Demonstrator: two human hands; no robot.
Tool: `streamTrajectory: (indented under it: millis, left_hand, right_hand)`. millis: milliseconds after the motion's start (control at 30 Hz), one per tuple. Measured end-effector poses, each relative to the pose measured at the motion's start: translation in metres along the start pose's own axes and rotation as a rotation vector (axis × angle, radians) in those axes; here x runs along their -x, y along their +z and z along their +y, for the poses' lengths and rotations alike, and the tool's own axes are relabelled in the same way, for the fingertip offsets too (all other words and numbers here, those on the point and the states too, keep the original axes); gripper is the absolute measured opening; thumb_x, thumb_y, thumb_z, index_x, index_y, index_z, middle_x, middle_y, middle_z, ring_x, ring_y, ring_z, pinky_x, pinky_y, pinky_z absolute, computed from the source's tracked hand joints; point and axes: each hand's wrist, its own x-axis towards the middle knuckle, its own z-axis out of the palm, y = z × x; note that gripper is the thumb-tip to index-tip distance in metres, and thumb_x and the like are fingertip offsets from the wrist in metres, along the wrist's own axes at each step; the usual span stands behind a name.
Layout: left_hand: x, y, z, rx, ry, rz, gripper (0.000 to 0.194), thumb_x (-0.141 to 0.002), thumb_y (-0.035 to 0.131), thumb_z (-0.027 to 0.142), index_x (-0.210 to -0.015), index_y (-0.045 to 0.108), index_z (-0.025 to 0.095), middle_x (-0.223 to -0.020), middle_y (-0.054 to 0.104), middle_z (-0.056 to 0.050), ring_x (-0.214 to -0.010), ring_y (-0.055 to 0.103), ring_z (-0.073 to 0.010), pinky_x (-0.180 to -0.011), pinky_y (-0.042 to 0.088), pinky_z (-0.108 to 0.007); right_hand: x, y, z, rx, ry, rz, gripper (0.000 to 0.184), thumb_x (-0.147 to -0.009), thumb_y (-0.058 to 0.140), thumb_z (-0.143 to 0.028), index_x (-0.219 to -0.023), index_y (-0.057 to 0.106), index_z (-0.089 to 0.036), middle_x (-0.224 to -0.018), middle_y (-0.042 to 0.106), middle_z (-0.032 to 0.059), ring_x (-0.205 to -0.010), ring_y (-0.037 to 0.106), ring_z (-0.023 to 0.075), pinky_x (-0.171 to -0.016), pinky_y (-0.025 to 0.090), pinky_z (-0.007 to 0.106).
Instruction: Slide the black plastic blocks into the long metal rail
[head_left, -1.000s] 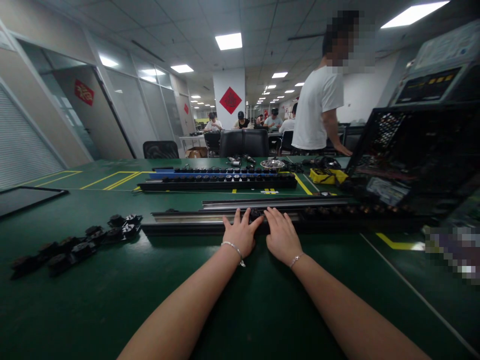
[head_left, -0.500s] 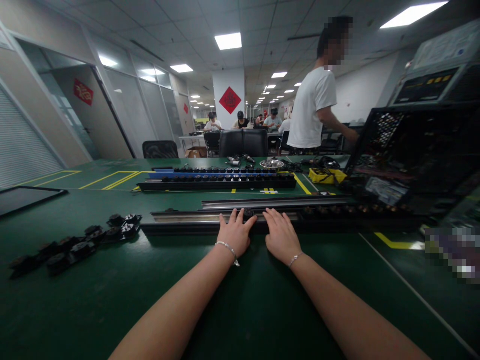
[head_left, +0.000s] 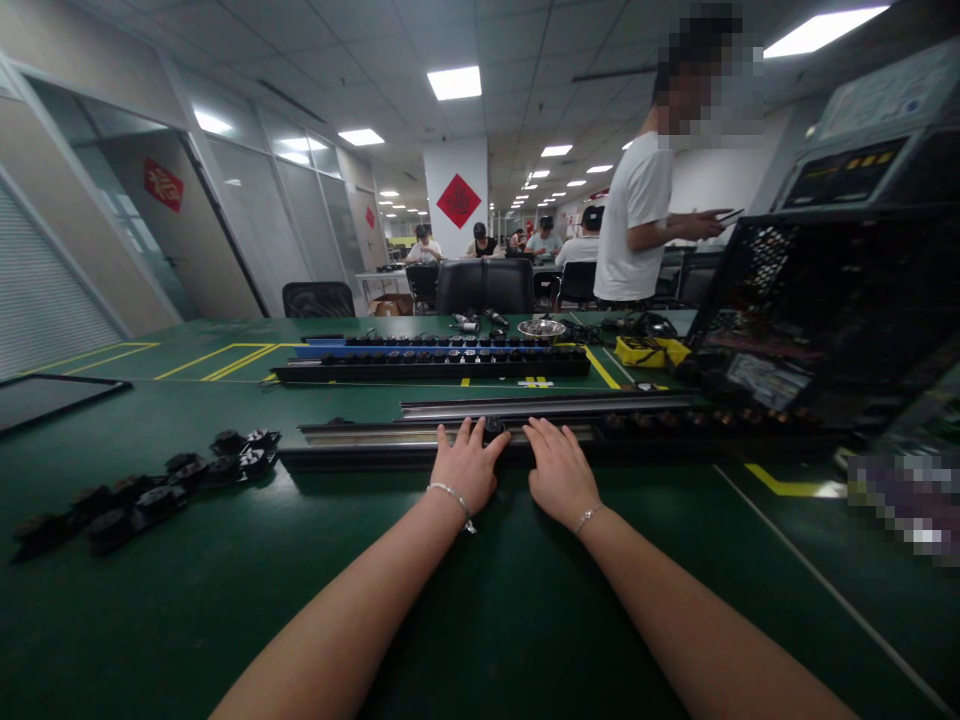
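A long black rail [head_left: 367, 457] with a bright metal channel lies crosswise on the green table before me. My left hand [head_left: 466, 465] rests on it, fingers spread over the channel. A small black round module [head_left: 493, 430] sits in the rail between my left index finger and thumb; I cannot tell whether they grip it. Just to the right, my right hand [head_left: 561, 470] lies over the same rail with its fingers stretched out, and whatever is under them is hidden. Toward the rail's right end sits a row of dark modules [head_left: 720, 420].
Behind is a second metal rail [head_left: 540, 406]. Farther back lie a black rail with modules [head_left: 427, 368] and a blue one [head_left: 319, 347]. Loose black modules [head_left: 157, 497] are at left. A yellow tray [head_left: 651, 351] and an open computer case [head_left: 840, 310] stand right; a person [head_left: 637, 215] stands beyond.
Both hands keep nearly the same place on the rail. The standing person in the background has shifted right and now holds a thin dark object in front.
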Motion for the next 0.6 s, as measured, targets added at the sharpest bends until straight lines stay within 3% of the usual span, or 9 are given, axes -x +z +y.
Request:
streamTrajectory:
  millis: [600]
  left_hand:
    - [0.017,0.000,-0.038,-0.034,-0.063,-0.016,0.061,-0.079,0.050,0.030,-0.137,0.032,0.035,-0.148,0.032,-0.009,-0.136,0.025,-0.0303,-0.104,0.022,-0.059]
  right_hand:
    - [0.000,0.000,0.000,0.008,0.006,-0.010,0.058,-0.070,0.040,-0.006,-0.128,0.049,-0.008,-0.138,0.046,0.0103,-0.131,0.033,0.0210,-0.112,0.019,0.041]
